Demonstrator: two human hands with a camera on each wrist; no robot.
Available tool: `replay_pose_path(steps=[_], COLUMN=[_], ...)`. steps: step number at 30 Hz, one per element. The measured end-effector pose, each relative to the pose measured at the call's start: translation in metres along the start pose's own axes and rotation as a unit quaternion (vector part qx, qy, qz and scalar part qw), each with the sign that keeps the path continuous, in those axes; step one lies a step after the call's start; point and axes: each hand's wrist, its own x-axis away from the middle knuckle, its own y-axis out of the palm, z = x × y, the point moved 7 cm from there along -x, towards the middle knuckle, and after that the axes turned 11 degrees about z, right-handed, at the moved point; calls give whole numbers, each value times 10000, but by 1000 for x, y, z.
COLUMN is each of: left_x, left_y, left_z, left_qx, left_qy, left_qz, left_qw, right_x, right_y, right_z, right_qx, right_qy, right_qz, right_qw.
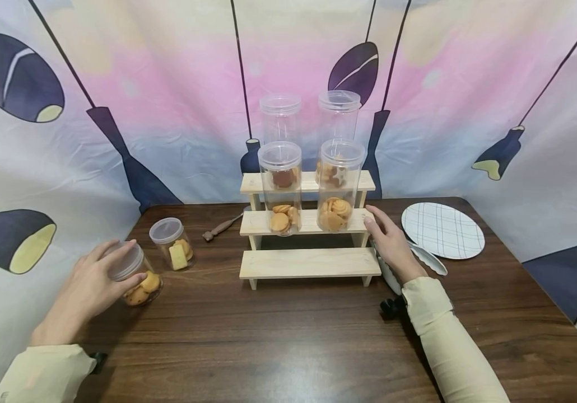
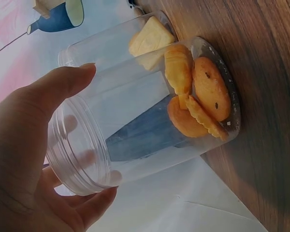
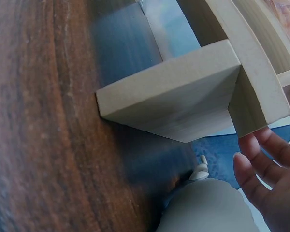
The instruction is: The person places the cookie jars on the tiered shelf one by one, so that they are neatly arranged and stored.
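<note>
Gripping cookie jar (image 2: 142, 111) around its top, left hand (image 1: 89, 284), relaxed right hand (image 1: 393, 244) touching rack (image 1: 310, 264)

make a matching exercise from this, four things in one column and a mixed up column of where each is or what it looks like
1. left hand
2. right hand
3. plate
4. brown-handled utensil

A. white, patterned with crossed lines
B. lying on the table, left of the wooden stand
C. gripping a cookie jar near its top
D. at the stand's right end

Pairs: 1-C, 2-D, 3-A, 4-B
</note>
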Motion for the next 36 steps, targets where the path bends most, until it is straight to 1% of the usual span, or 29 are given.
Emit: replay_pose_path(steps=[6, 9, 11, 14, 17, 20, 23, 26, 30, 34, 36], left_x=[-1, -4, -6, -10, -13, -16, -19, -24, -28, -31, -32], left_y=[-2, -5, -8, -12, -16, -21, -24, -26, -28, -26, -24], left_z=[3, 9, 15, 26, 42, 61, 82, 103, 126, 145, 153], left_qx=[13, 98, 174, 234, 288, 357, 428, 516, 600, 780, 797], left_qy=[-170, -184, -135, 55, 283, 496, 775, 1076, 1384, 1764, 1923], left_qz=[-149, -164, -96, 61, 205, 283, 353, 397, 435, 502, 560], left_qw=[9997, 9996, 9997, 9997, 9990, 9977, 9954, 9921, 9876, 9799, 9765], right_x=[0, 0, 0, -1, -1, -1, -1, -1, 0, 1, 2], right_y=[0, 0, 0, -1, -1, -1, -2, -3, -4, -2, 0], right_z=[0, 0, 0, -1, -3, -4, -4, -4, -4, -3, -2], right_qx=[-63, -71, -112, -157, -237, -251, -224, -162, -176, -259, -311], right_qy=[-22, -13, -22, -48, -61, -68, -48, -41, -20, 0, 0], right_qz=[-25, -40, -53, -54, -53, -50, -36, -19, -22, -62, -91], right_qw=[10000, 10000, 9999, 9999, 9997, 9996, 9997, 9999, 9998, 9996, 9995])
